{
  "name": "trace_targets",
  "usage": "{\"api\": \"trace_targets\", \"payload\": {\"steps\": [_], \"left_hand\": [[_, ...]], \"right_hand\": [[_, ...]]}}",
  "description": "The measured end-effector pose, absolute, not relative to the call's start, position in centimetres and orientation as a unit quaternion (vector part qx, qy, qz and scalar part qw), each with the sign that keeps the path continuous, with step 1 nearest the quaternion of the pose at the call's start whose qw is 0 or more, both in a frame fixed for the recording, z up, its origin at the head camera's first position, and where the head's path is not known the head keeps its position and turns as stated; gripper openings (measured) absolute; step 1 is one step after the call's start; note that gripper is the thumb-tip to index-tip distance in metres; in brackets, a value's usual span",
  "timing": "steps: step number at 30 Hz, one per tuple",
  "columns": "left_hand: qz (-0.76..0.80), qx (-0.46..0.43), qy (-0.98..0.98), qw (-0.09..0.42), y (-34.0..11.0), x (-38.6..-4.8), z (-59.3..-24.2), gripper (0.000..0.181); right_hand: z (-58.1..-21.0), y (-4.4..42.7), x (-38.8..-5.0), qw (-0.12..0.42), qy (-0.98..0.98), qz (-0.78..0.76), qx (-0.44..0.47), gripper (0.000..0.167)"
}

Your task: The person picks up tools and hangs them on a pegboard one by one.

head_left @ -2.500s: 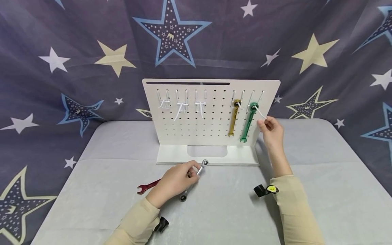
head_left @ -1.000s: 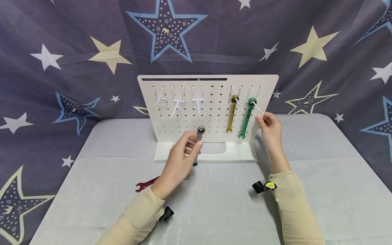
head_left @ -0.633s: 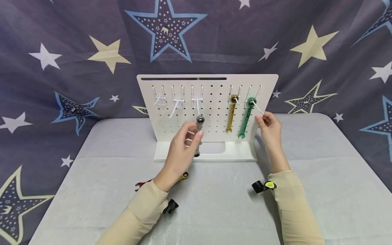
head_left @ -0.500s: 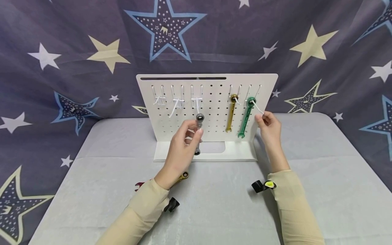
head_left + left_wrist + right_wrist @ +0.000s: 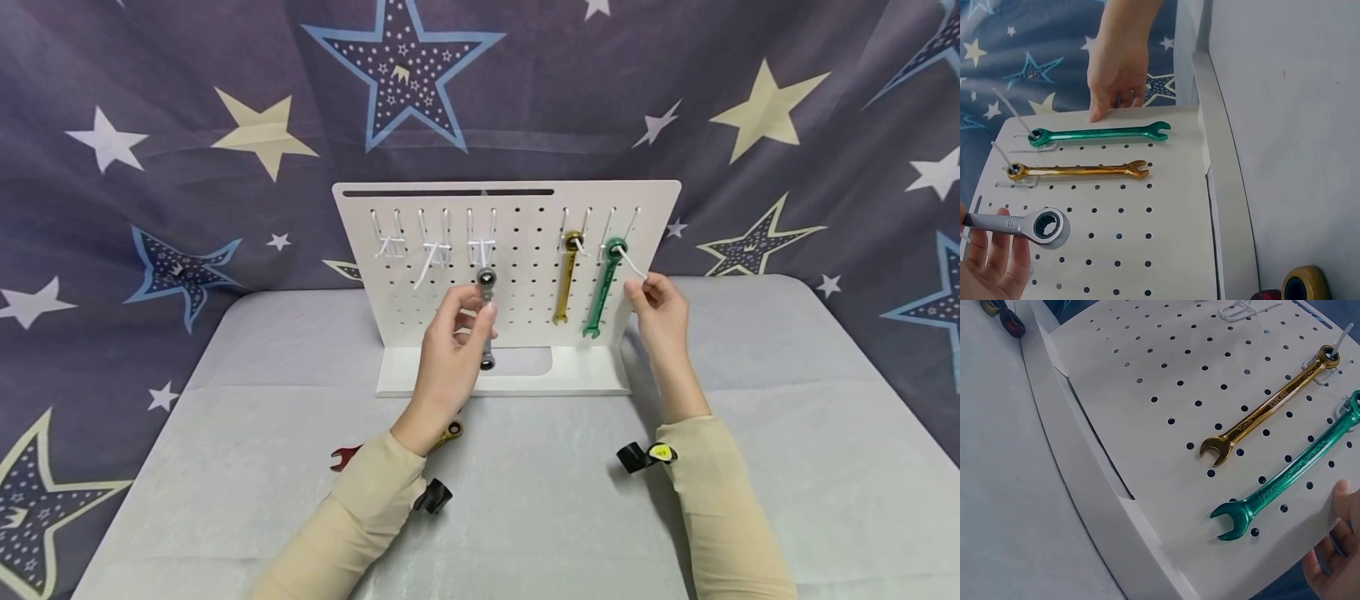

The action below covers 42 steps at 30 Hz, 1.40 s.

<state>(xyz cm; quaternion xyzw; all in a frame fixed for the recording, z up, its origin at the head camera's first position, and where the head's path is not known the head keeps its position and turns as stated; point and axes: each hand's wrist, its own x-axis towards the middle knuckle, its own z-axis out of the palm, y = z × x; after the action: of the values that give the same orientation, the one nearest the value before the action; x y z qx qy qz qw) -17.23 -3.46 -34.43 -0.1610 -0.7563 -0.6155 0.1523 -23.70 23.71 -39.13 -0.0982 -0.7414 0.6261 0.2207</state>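
Where the red metal open-ended wrench (image 5: pixel 348 456) lies, partly hidden, on the grey cloth-covered table (image 5: pixel 540 500), I see work left to do. Next come two bare white wire hooks (image 5: pixel 426 268) on the white perforated board (image 5: pixel 525 312). Just beside my left wrist a gold metal ring-ended wrench (image 5: pixel 447 435) rests on the table, also not hung. With thumb and fingers, my left hand (image 5: pixel 450 350) pinches a silver double-ring wrench (image 5: pixel 1019 225) nearly upright; its upper ring is just below a third white hook (image 5: pixel 482 252), and I cannot tell whether they touch. Farther right, another gold wrench (image 5: pixel 567 279) and a green metal wrench (image 5: pixel 604 287) already hang by their rings. My right hand's (image 5: pixel 663 317) fingers pinch the board's right edge. I judge it two hung, one in hand, two left.
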Motion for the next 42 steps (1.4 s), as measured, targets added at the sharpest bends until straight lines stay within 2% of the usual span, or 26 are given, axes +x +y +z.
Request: {"api": "trace_targets", "payload": {"steps": [42], "left_hand": [[-0.631,-0.088,-0.764,0.107,-2.4,-20.8,-33.6,0.025]], "right_hand": [[-39.3,23.7,-23.7,0.225,-0.733,0.637,-0.086,0.02]]}}
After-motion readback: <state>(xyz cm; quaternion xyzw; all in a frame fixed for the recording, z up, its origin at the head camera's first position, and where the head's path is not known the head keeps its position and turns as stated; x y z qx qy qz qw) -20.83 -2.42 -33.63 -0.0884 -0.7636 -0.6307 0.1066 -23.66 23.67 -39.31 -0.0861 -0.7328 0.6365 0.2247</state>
